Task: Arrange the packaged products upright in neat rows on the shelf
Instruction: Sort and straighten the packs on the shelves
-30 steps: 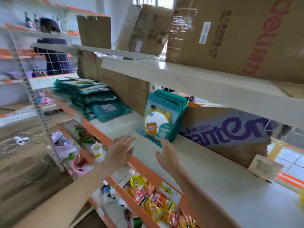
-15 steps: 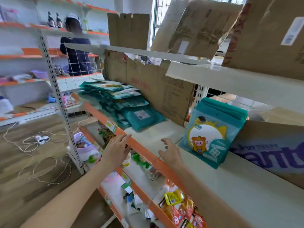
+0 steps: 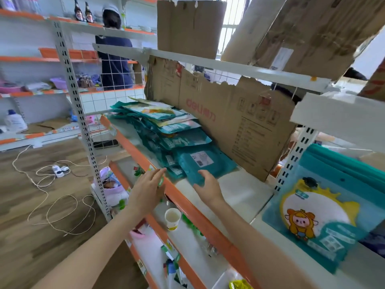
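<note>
On the middle shelf (image 3: 239, 190), against the torn cardboard backing (image 3: 229, 122), we have a slumped pile of teal packets (image 3: 166, 134) lying flat and overlapping, with the nearest packet (image 3: 205, 162) label-side up at the front of the pile. To the right, past the upright post (image 3: 295, 155), a row of standing packets (image 3: 325, 205) with a cartoon face already sits upright, so we judge the task part done and the flat pile as what's left. Handling guess: these are soft pouches, light, floppy and probably slick film, so they'll likely sag if pinched at one corner and slide off each other if we drag from the top. Best bet is taking the near packet by both side edges, or sliding fingers under the front edge and lifting flat, then turning it up onto its bottom seam. A few at once should be manageable, but the stack may fan out. Our left hand (image 3: 146, 188) hangs just outside the orange shelf lip (image 3: 187, 205), fingers straight and together, pointing toward the pile, holding nothing. Our right hand (image 3: 208, 187) is over the shelf, fingers loosely spread and slightly bent, fingertips at the front edge of the near packet; contact looks likely but we can't tell for sure, and nothing is gripped. Both forearms reach up and forward from lower frame, wrists roughly level, so both grips are empty and wide enough to bracket the packet.
</note>
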{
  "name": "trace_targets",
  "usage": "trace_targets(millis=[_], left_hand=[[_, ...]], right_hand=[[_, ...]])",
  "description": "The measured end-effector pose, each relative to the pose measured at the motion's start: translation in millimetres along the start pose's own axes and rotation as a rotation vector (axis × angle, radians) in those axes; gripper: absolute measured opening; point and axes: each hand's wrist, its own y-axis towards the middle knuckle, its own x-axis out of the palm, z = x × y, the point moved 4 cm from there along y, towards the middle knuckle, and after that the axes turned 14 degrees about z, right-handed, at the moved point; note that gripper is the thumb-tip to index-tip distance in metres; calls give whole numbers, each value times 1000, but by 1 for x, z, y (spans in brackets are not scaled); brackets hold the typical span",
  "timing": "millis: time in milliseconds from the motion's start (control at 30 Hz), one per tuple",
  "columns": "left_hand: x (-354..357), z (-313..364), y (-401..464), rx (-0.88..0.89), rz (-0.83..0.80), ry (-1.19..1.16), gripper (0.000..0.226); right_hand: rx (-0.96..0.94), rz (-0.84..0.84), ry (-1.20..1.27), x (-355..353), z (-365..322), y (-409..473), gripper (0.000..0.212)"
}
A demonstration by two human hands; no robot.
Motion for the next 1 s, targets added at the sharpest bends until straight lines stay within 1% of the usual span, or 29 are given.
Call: trace_targets(millis=[200, 367, 433, 533, 567, 767, 933, 1000], left_hand=[[40, -59, 43, 24, -57, 97, 54], [59, -78, 67, 91, -54, 101, 58], [67, -87, 72, 111, -45, 67, 57], [79, -102, 74, 126, -50, 31, 44], [82, -106, 75, 127, -66, 10, 43], [98, -114, 77, 168, -77, -107, 44], [100, -99, 69, 265, -61, -211, 40], [102, -97, 65, 282, -81, -240, 44]], right_hand=[[-25, 18, -53, 54, -14, 73, 49], [-80, 34, -282, 91, -21, 112, 59], [-82, 39, -331, 101, -21, 120, 63], [-80, 37, -367, 108, -19, 125, 66], [-80, 38, -364, 109, -18, 125, 66], [-134, 58, -351, 101, -8, 116, 58], [-142, 63, -379, 83, 3, 93, 59], [-166, 64, -412, 80, 6, 82, 60]])
